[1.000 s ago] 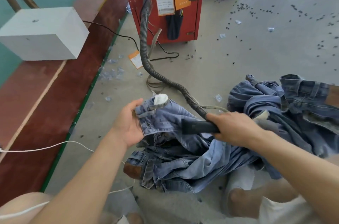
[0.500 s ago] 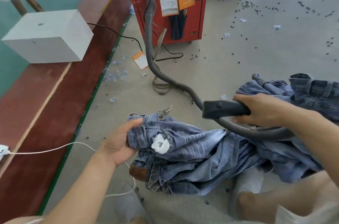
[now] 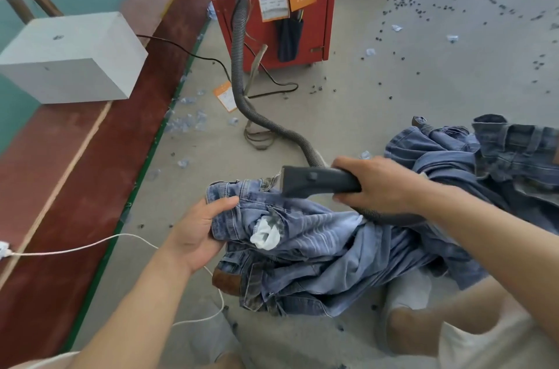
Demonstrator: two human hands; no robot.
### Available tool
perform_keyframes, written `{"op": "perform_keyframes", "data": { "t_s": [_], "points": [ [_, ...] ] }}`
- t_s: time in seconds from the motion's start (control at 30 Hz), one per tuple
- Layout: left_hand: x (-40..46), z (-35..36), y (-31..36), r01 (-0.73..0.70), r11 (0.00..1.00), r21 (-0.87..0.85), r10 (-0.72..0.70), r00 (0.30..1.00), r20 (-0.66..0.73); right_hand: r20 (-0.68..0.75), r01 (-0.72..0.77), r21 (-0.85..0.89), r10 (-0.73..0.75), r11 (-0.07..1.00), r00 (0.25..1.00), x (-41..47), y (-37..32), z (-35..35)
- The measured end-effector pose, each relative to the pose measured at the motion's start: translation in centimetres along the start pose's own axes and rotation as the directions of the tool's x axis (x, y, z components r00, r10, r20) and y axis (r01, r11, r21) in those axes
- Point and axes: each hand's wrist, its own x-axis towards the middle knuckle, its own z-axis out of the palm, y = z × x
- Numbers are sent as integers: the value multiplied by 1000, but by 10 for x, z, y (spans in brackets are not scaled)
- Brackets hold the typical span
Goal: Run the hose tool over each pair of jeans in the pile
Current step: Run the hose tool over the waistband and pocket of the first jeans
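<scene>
- Since half a second ago, the dark nozzle [image 3: 314, 181] has dropped from above the denim to the waistband of the top pair of jeans [image 3: 302, 235], its mouth at the fabric's upper edge.
- Nearest the camera, a bare knee [image 3: 405, 329] and pale shorts show at the lower right, and a white cable [image 3: 90, 244] loops across the floor on the left.
- Left hand [image 3: 199, 232] grips the waistband corner of the top pair, thumb over the fabric, fingers curled beneath it.
- That pair lies on the front heap on the concrete floor [image 3: 393, 90], a white pocket lining [image 3: 266, 232] turned out near the hand and a brown leather patch [image 3: 227, 278] on the pair below.
- Right hand [image 3: 378, 184] is wrapped around the nozzle's handle, with the ribbed hose [image 3: 242, 66] passing under the wrist.
- Behind the right forearm lies a second pile of jeans [image 3: 490, 154].
- Further off, the hose runs up to a red cabinet [image 3: 320, 21] hung with 2 paper tags.
- On the left, a white box [image 3: 75, 60] sits on a red-brown surface [image 3: 54, 157].
</scene>
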Motion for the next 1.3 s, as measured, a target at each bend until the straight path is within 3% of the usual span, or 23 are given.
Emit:
{"op": "perform_keyframes", "data": {
  "t_s": [0.17,0.27,0.37,0.57,0.7,0.87,0.93,1.03,1.1,1.2,1.3],
  "points": [
    [-1,-2,-1,-24,1000,-11,24,999,22,91,-133,-190,153,973,984,-8,24,-12],
    [-1,1,-1,-26,1000,-3,26,999,35,180,-80,-274,132,959,975,-8,14,6],
    [-1,6,-1,-27,999,20,26,999,46,142,3,-207,27,978,989,-8,-3,20],
    [-10,9,10,3,1000,-4,-2,976,220,-72,-44,48,47,998,996,-13,-8,-19],
    [-10,16,8,13,998,66,-31,962,271,6,-29,116,29,993,1000,-22,-21,-37],
    [-10,28,-4,73,990,122,-114,920,376,118,46,77,-55,996,991,-21,-54,-35],
    [-11,34,-10,110,985,130,-154,903,401,47,71,99,-76,993,996,-20,-65,-33],
    [-11,35,-15,126,985,118,-166,881,443,-125,36,193,-11,981,992,-18,-65,-44],
    [-10,34,-15,140,987,78,-160,866,473,-165,0,179,30,984,986,-21,-60,-54],
    [-8,37,-16,163,987,7,-142,837,529,-36,-28,33,29,999,999,-29,-60,-59],
    [-3,42,-20,188,979,-82,-108,813,573,135,38,-62,-30,997,990,-36,-74,-47]
  ]
}}
